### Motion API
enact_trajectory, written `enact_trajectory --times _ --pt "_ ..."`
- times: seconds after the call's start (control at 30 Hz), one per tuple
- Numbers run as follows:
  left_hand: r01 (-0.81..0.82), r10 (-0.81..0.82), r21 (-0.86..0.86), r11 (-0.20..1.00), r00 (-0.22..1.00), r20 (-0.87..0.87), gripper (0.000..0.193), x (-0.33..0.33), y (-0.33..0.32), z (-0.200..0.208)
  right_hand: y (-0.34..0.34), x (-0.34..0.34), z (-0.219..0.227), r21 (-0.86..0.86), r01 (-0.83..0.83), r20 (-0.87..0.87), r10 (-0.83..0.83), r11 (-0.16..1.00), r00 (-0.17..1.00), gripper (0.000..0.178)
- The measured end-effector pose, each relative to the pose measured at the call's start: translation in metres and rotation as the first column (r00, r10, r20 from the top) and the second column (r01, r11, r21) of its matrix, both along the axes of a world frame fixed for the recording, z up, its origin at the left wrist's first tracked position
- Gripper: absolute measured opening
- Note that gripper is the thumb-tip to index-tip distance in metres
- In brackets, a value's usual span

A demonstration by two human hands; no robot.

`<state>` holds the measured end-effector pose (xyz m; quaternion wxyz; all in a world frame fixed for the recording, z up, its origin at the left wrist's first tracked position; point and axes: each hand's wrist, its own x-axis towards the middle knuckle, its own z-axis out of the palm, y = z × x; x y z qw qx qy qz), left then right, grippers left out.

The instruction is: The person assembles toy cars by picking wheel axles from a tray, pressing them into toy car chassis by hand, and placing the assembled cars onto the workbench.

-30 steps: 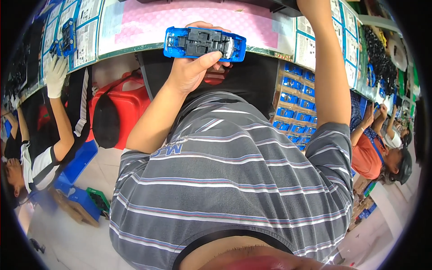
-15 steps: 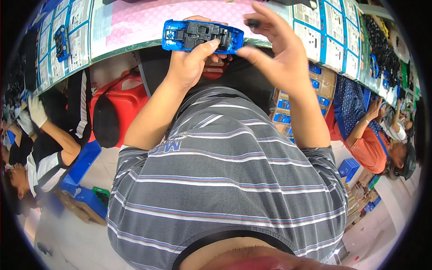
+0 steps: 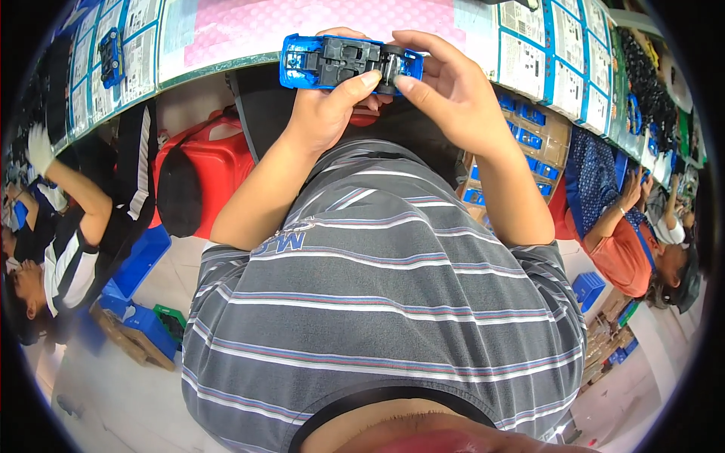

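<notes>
A blue toy car body [image 3: 296,60] lies upside down in my left hand [image 3: 326,113], above the table's near edge. Its black chassis [image 3: 340,60] faces up. My left fingers are under and behind the car, and the thumb presses on the chassis near the right end. Across that end sits an axle with two black wheels [image 3: 393,51]. My right hand [image 3: 461,98] closes round the same end, its thumb at the near wheel and its index finger beyond the far wheel. The remaining right fingers are partly hidden behind the car.
Pink bubble-textured sheeting [image 3: 317,19] covers the table ahead. Printed sheets lie on both sides, with another blue toy car [image 3: 112,57] at left. A cardboard box [image 3: 555,140] of blue cars stands at lower right. A red chair [image 3: 219,174] and co-workers flank me.
My right hand has come in leftward and down to the car, bringing the black wheel piece onto the chassis's right end. The car has shifted slightly right.
</notes>
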<state>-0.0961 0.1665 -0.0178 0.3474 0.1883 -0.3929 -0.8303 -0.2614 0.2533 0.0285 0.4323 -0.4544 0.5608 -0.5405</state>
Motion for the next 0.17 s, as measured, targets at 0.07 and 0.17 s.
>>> enact_trajectory --times 0.07,0.17 --pt "-0.021 0.021 0.034 0.999 1.000 -0.020 0.045 0.0009 0.0029 0.0005 -0.0007 -0.0064 0.0020 0.171 -0.132 0.178 0.101 0.976 0.979 0.039" --pt "0.032 -0.032 -0.026 0.999 0.999 -0.001 0.047 0.0024 0.0042 -0.0003 0.0005 -0.0071 0.0002 0.239 -0.153 0.202 0.105 0.959 0.974 0.038"
